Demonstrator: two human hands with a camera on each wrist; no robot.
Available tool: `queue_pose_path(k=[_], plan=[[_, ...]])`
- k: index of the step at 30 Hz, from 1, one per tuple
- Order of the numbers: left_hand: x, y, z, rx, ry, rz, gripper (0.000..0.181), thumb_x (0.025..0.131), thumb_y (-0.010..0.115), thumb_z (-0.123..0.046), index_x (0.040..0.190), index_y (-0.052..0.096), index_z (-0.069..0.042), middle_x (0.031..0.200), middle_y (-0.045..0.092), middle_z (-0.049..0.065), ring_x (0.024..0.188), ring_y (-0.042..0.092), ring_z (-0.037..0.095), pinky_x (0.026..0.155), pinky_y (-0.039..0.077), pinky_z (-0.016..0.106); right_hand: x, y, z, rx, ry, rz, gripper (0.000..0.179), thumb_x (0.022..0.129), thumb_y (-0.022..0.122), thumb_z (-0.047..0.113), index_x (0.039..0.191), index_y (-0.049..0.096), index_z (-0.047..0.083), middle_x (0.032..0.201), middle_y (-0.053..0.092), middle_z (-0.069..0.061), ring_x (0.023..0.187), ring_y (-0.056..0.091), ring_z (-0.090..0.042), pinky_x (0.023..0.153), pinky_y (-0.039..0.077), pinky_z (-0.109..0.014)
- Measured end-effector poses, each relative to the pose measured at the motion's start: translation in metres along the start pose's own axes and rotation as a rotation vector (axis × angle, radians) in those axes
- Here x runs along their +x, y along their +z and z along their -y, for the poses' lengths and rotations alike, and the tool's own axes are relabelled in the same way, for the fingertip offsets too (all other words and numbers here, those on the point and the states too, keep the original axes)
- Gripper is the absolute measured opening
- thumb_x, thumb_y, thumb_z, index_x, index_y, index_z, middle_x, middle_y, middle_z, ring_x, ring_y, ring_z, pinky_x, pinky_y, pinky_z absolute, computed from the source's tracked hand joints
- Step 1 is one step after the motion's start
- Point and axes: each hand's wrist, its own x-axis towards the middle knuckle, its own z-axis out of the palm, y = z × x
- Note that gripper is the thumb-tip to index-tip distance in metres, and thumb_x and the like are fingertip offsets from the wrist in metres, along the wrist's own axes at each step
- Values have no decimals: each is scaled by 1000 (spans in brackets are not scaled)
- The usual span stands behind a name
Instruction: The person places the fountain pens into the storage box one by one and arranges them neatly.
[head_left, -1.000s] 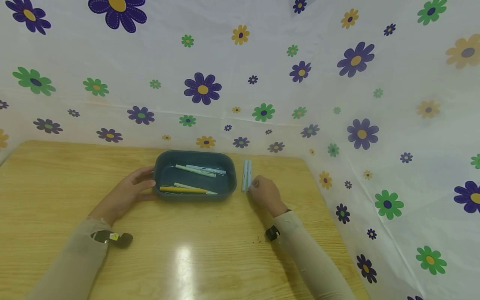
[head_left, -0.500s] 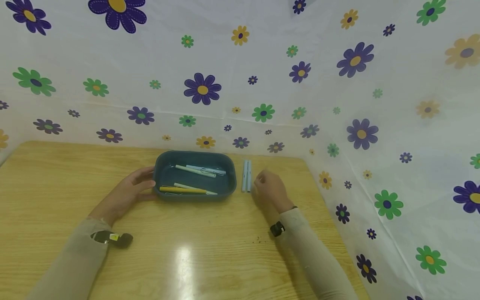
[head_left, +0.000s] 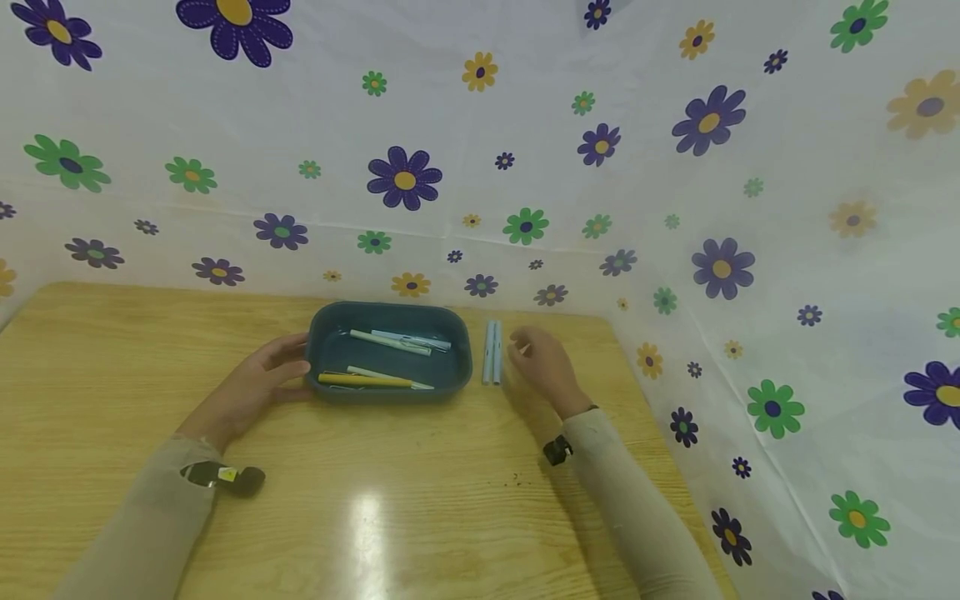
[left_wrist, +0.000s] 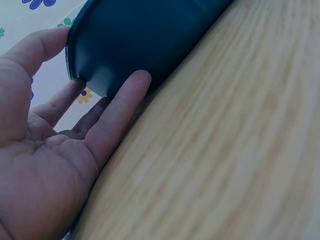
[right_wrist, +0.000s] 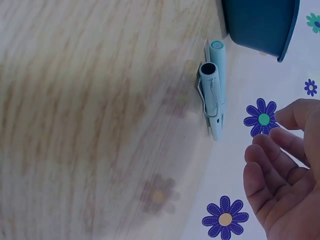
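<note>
A dark teal plastic box (head_left: 390, 397) with pens in it stands at the back of the table. At its left end my left hand (head_left: 262, 379) touches it; in the left wrist view, the fairly straight fingers (left_wrist: 117, 117) and thumb rest against its wall and rim. Inside lie a yellow pen (head_left: 367, 380), a pale green pen (head_left: 386, 342), a light blue pen (head_left: 433, 340) and other pale pens. Two light blue pens (head_left: 490, 354) lie side by side right of the box. My right hand (head_left: 547, 371), fingers loosely curled and holding nothing, hovers just right of them.
The wooden table (head_left: 420, 492) extends towards me. Behind it and along its right side hangs a white flowered cloth (head_left: 450, 125). Small dark specks (head_left: 516, 479) mark the table near the right forearm.
My right hand has let go of the right-hand light blue pen and drawn back up and to the right. The left hand and the box have stayed still.
</note>
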Motion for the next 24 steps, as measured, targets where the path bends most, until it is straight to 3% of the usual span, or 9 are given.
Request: queue_pose_path(k=[14,24], plan=[[-1,1,-2,13,-20,-11,64,92,62,-29,148,30,-21,149,32,7,125,47,25,94,51,46,8,2,6,-26,-54,-23,23,93,59,22,110,65,8,99,67,-5,79,62,-17,71,55,-32],[-1,2,-3,6,-5,-4,64,92,62,-29,147,31,-19,149,32,8,124,49,25,93,52,46,10,0,14,-13,-46,3,24,92,61,23,111,65,9,102,67,-4,82,62,-17,76,55,-33]])
